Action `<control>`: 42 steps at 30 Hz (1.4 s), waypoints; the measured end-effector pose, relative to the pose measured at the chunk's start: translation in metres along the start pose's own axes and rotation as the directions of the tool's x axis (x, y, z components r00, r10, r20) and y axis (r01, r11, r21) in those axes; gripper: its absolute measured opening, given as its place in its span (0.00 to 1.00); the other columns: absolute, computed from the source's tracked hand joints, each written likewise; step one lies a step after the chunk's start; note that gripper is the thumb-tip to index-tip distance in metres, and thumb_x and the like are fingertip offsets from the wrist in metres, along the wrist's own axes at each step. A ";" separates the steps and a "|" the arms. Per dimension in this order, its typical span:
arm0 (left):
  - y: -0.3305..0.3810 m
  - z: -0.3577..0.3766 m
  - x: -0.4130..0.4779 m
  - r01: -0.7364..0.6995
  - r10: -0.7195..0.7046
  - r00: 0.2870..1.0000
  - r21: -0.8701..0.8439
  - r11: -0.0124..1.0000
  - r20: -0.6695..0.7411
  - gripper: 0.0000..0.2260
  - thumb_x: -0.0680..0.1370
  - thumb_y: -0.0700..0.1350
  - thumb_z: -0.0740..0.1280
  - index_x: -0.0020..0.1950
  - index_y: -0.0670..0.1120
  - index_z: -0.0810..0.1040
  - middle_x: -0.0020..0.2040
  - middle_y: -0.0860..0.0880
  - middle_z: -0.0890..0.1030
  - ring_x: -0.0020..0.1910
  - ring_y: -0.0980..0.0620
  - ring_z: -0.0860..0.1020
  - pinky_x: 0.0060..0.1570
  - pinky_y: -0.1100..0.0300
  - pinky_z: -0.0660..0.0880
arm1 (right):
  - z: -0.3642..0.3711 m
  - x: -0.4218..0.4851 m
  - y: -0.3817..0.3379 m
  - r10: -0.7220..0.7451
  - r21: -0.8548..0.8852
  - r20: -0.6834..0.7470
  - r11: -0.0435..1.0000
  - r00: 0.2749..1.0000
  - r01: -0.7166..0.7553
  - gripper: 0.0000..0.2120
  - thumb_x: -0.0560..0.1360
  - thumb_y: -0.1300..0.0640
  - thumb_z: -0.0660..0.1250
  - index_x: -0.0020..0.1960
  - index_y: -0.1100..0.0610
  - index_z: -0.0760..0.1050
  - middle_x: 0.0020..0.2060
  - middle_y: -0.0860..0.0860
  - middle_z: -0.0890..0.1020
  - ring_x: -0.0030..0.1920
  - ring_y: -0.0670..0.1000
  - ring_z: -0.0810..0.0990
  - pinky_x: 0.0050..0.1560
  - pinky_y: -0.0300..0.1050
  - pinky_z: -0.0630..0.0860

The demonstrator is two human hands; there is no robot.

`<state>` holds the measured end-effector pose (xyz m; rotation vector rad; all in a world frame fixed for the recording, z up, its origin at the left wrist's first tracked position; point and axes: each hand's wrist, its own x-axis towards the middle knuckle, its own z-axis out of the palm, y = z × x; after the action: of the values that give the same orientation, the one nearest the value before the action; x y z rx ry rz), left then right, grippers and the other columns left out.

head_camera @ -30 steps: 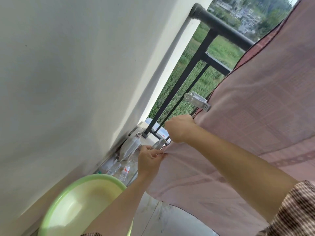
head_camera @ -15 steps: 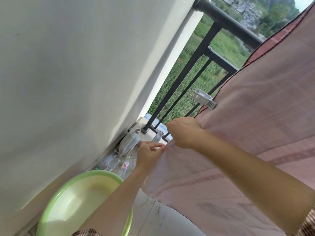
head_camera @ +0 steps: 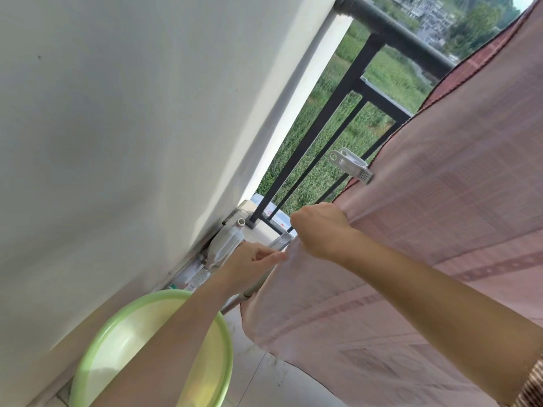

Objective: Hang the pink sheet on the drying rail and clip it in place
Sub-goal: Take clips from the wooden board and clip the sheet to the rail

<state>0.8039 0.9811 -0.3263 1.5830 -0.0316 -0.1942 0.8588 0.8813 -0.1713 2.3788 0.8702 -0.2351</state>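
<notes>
My right hand (head_camera: 318, 230) bunches the pink sheet (head_camera: 426, 230) over the drying rail (head_camera: 252, 289) end, so my left hand (head_camera: 252, 259) can fix a second clip (head_camera: 280, 240), pinched; first clip (head_camera: 352, 165) already holds.

A round lime-green plastic basin (head_camera: 205, 362) sits on the tiled floor, clear plastic bottles (head_camera: 224, 245) crowd the white wall's (head_camera: 132, 127) corner, black metal balcony railing (head_camera: 338, 107) beyond.

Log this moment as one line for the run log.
stage: clipping sheet edge | left hand: holds second clip | right hand: grip on pink sheet | first clip: on sheet | basin: below
</notes>
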 end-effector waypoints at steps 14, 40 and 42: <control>0.010 0.003 -0.003 0.136 -0.189 0.973 -0.330 0.934 -0.133 0.13 0.73 0.37 0.71 0.42 0.44 0.67 0.39 0.39 0.78 0.34 0.49 0.79 0.32 0.58 0.74 | -0.005 -0.003 0.000 -0.005 0.017 0.023 1.000 1.000 0.005 0.17 0.71 0.74 0.59 0.31 0.55 0.61 0.27 0.48 0.68 0.26 0.48 0.65 0.35 0.44 0.68; 0.054 -0.029 0.047 -0.171 0.156 0.985 0.306 0.936 0.074 0.13 0.64 0.37 0.78 0.48 0.43 0.85 0.41 0.47 0.86 0.37 0.57 0.80 0.42 0.63 0.78 | -0.011 -0.004 0.002 -0.015 0.107 -0.037 0.994 0.999 0.019 0.08 0.75 0.64 0.62 0.41 0.52 0.67 0.32 0.49 0.68 0.35 0.55 0.70 0.36 0.45 0.63; 0.052 -0.029 0.050 -0.149 0.130 0.988 0.296 0.944 0.082 0.13 0.65 0.38 0.78 0.48 0.43 0.85 0.43 0.46 0.86 0.41 0.52 0.82 0.45 0.62 0.78 | -0.009 -0.003 0.003 -0.008 0.102 -0.030 0.995 1.000 0.011 0.07 0.75 0.64 0.62 0.41 0.54 0.70 0.29 0.48 0.65 0.35 0.55 0.70 0.36 0.44 0.64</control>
<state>0.8622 1.0013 -0.2791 1.8712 -0.2307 -0.1304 0.8578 0.8832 -0.1615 2.4792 0.9034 -0.2546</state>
